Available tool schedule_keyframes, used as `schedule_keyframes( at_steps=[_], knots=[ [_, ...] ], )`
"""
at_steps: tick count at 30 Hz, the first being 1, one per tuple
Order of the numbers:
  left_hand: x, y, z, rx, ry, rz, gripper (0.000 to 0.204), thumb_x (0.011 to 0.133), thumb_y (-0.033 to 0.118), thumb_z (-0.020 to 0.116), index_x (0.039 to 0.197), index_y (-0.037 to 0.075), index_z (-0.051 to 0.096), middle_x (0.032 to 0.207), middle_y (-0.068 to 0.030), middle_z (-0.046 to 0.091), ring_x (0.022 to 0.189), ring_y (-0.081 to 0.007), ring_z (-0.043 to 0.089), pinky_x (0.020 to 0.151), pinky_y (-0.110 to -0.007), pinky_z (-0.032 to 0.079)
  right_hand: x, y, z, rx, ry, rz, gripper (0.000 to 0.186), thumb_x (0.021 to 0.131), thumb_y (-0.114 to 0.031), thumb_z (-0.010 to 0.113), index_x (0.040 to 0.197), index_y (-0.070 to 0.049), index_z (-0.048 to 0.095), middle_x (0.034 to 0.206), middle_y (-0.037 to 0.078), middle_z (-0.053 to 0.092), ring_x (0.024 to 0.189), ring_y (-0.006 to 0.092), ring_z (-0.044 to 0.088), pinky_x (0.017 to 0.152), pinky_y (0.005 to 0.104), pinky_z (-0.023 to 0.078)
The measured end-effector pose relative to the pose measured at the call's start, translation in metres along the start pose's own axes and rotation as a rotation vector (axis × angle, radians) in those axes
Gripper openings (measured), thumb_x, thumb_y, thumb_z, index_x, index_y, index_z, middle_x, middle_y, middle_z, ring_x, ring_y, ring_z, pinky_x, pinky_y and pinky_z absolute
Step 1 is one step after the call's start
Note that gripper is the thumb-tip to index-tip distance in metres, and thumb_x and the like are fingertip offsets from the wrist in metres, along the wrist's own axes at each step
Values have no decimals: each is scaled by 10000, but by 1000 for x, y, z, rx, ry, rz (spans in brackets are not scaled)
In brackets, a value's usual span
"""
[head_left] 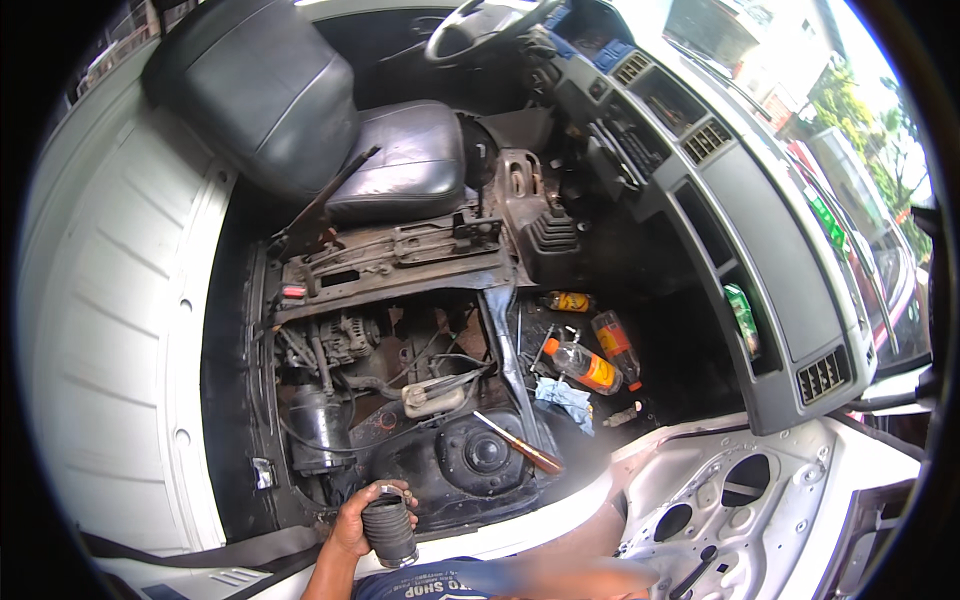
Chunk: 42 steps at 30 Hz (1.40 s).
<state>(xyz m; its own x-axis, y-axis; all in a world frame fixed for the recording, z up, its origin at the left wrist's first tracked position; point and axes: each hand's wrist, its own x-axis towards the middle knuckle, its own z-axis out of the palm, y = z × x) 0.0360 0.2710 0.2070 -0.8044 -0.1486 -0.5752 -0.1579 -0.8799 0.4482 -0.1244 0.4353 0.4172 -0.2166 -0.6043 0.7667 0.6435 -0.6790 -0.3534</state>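
Note:
My left hand (358,520) is closed around a black ribbed rubber hose (388,528). The hose is short and wide, held upright at the near edge of the opened engine bay, in front of my blue shirt. Along the lower edge, a blurred skin-coloured shape (610,578) looks like part of my right arm; no right hand can be made out. Beyond the hose lie a black cylindrical housing (318,430), a pale plastic reservoir (438,396) and a round black mount cover (485,452). A screwdriver (525,446) with a brown handle rests across the bay's right side.
Bottles with orange labels (588,368), a crumpled blue cloth (566,400) and loose tools lie on the footwell floor. A black driver's seat (400,155), a gear lever boot (550,235) and the dashboard (740,230) surround the bay. The open door (730,510) stands at the right.

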Motion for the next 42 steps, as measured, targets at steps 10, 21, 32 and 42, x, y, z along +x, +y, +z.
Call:
schedule_keyframes(
  at_steps=[10, 21, 32, 42],
  knots=[
    [-40, 9, -35, -8, 50, 271, 469, 963, 348, 575, 1258, -15, 609, 1070, -188, 700, 882, -298, 732, 809, -413, 610, -42, 31, -70, -1092, 679, 702, 312, 996, -156, 603, 1194, 85, 614, 1070, 134, 709, 861, 185, 707, 798, 317, 551],
    [-57, 2, -50, -90, 118, 291, 401, 959, 337, 595, 1178, 6, 648, 1045, -184, 704, 843, -296, 737, 775, -405, 622, -95, 84, -100, -1318, 593, 1041, 167, 984, -14, 615, 1119, 4, 711, 962, 71, 707, 825, 143, 711, 746, 278, 560],
    [-58, -7, -51, -104, 114, 221, 341, 983, 288, 595, 1140, -5, 666, 1055, -163, 699, 947, -259, 711, 857, -420, 617, -105, 88, -106, -1325, 542, 1115, 178, 981, -32, 631, 1137, 7, 708, 947, 50, 716, 820, 110, 657, 757, 263, 535],
    [-48, -19, -52, -48, 146, 150, 329, 989, 297, 584, 1124, 6, 660, 1059, -153, 697, 930, -257, 711, 842, -405, 609, -64, 60, -86, -1662, 311, 930, 235, 858, -20, 745, 1087, -73, 759, 911, 97, 654, 840, 238, 664, 752, 328, 525]
  ],
)
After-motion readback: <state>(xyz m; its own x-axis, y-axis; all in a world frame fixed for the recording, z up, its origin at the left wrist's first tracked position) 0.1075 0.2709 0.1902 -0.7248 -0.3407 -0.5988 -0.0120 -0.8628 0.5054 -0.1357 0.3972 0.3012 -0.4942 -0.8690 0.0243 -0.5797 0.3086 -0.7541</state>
